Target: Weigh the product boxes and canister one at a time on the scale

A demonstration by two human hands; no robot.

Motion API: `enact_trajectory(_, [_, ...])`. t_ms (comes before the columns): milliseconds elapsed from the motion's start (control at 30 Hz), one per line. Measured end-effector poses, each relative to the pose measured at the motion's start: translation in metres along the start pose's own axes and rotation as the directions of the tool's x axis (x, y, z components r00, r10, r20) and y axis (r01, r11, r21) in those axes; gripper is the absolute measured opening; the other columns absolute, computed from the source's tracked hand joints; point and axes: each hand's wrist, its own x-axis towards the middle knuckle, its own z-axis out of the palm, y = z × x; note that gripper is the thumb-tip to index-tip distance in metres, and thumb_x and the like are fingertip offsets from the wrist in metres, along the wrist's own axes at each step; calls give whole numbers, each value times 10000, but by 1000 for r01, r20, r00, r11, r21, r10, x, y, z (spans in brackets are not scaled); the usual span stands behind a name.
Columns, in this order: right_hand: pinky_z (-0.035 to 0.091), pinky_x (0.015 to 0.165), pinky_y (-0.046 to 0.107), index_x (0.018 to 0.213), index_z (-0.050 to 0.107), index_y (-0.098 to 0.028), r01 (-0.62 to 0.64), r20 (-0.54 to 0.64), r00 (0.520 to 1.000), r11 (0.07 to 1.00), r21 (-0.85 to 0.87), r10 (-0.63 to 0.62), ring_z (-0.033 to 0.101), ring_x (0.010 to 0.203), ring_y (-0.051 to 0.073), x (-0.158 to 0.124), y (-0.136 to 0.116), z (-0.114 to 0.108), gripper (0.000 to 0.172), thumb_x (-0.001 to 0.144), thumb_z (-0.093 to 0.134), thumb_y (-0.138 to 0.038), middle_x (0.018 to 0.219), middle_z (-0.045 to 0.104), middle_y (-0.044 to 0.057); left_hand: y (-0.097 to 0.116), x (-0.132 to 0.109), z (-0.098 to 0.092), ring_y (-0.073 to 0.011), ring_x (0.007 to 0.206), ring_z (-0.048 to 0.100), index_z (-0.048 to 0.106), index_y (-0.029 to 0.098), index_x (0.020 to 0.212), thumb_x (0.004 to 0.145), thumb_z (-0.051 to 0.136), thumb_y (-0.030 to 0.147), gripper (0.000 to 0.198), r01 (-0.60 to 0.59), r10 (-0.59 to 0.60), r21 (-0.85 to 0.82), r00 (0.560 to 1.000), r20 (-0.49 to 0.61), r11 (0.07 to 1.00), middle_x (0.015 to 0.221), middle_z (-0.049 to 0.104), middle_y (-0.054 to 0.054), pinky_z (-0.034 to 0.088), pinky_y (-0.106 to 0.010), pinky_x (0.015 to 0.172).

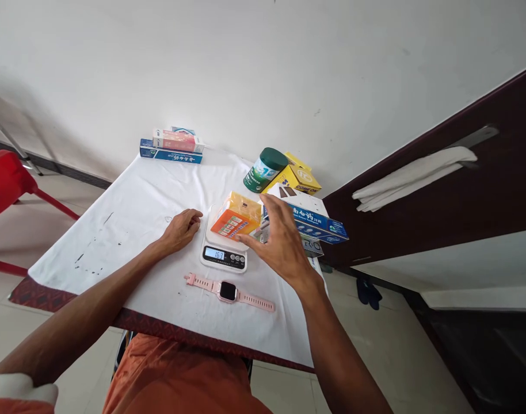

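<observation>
An orange and yellow tissue pack [236, 217] rests on a white kitchen scale [208, 257], whose lit display reads about 163. My right hand [280, 244] is at the pack's right side, thumb and fingers spread apart. The thumb tip is at the pack's lower corner; whether it touches cannot be made out. On the cloth left of the scale lies my left hand [183, 230], holding nothing, its fingers loosely bent and pointing at the scale. A smartwatch with a pink strap [227, 291] lies stretched out in front of the scale.
Behind my right hand stand a green canister [265, 170], a yellow box [298, 177] and a blue and white toothpaste box [317, 218] among other cartons. Several toothpaste boxes [171, 154] are stacked at the table's back left. A red chair [8, 181] is at left.
</observation>
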Motion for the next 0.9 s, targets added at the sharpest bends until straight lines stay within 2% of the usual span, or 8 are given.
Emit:
enact_trajectory(100, [438, 1270, 661, 1604, 443, -234, -39, 154, 987, 999, 1, 38, 450, 1575, 398, 20, -2, 15, 913, 825, 884, -412, 1657, 504, 196, -1, 0, 0, -217, 888, 726, 677, 201, 1129, 910, 530, 229, 265, -5, 5, 11, 1000, -6, 1000, 1009, 746, -73, 616, -384, 856])
enact_trajectory(267, [559, 1085, 602, 1323, 630, -224, -49, 285, 958, 999, 20, 41, 671, 1264, 372, 56, -2, 25, 588, 793, 861, -332, 1313, 720, 147, -3, 0, 2, -210, 856, 714, 679, 200, 1117, 906, 539, 207, 253, -23, 23, -1, 1000, -13, 1000, 990, 738, -67, 616, -382, 842])
enact_trajectory(367, [609, 930, 509, 1140, 652, -249, -48, 263, 964, 996, 71, 28, 716, 1019, 304, 77, 5, 19, 480, 739, 890, -361, 1129, 749, 83, -3, -1, 4, -210, 869, 710, 677, 196, 1134, 917, 528, 184, 263, -26, 26, 8, 1000, -8, 1000, 997, 734, -66, 614, -387, 866])
enact_trajectory(500, [593, 887, 483, 1086, 615, -251, -87, 89, 993, 989, 121, 76, 696, 982, 293, 120, 25, 10, 547, 706, 895, -528, 1078, 734, 62, 0, -2, 4, -217, 909, 709, 675, 188, 1182, 947, 510, 173, 288, -8, 7, 47, 1000, 29, 999, 1044, 725, -76, 608, -397, 897])
enact_trajectory(567, [577, 917, 504, 1106, 596, -262, -88, 26, 996, 994, 62, 87, 677, 989, 300, 144, 37, 14, 560, 713, 877, -543, 1095, 724, 66, 1, -2, 4, -223, 931, 710, 674, 186, 1197, 950, 512, 163, 296, 4, -6, 54, 999, 39, 999, 1057, 719, -79, 604, -400, 908])
enact_trajectory(633, [563, 944, 508, 1097, 591, -271, -122, 45, 991, 990, -63, 125, 668, 1007, 311, 163, 48, 25, 523, 724, 879, -497, 1115, 722, 84, 3, -2, 4, -228, 944, 712, 673, 179, 1202, 953, 513, 155, 296, 13, -15, 47, 999, 43, 999, 1065, 716, -87, 603, -400, 910])
enact_trajectory(767, [541, 954, 436, 1160, 608, -208, -176, 230, 935, 916, -361, 270, 660, 1144, 326, 179, 63, 52, 488, 795, 850, -423, 1254, 705, 156, 4, -2, 5, -232, 941, 715, 671, 161, 1201, 952, 500, 133, 304, 15, -17, 29, 999, 50, 999, 1074, 710, -105, 602, -405, 900])
enact_trajectory(900, [521, 866, 392, 1186, 646, -106, -179, 340, 870, 870, -459, 358, 682, 1119, 327, 177, 76, 64, 484, 837, 839, -379, 1231, 724, 215, 6, -3, 6, -237, 953, 721, 665, 161, 1210, 964, 490, 138, 303, 29, -30, 18, 999, 43, 999, 1097, 708, -111, 604, -417, 906])
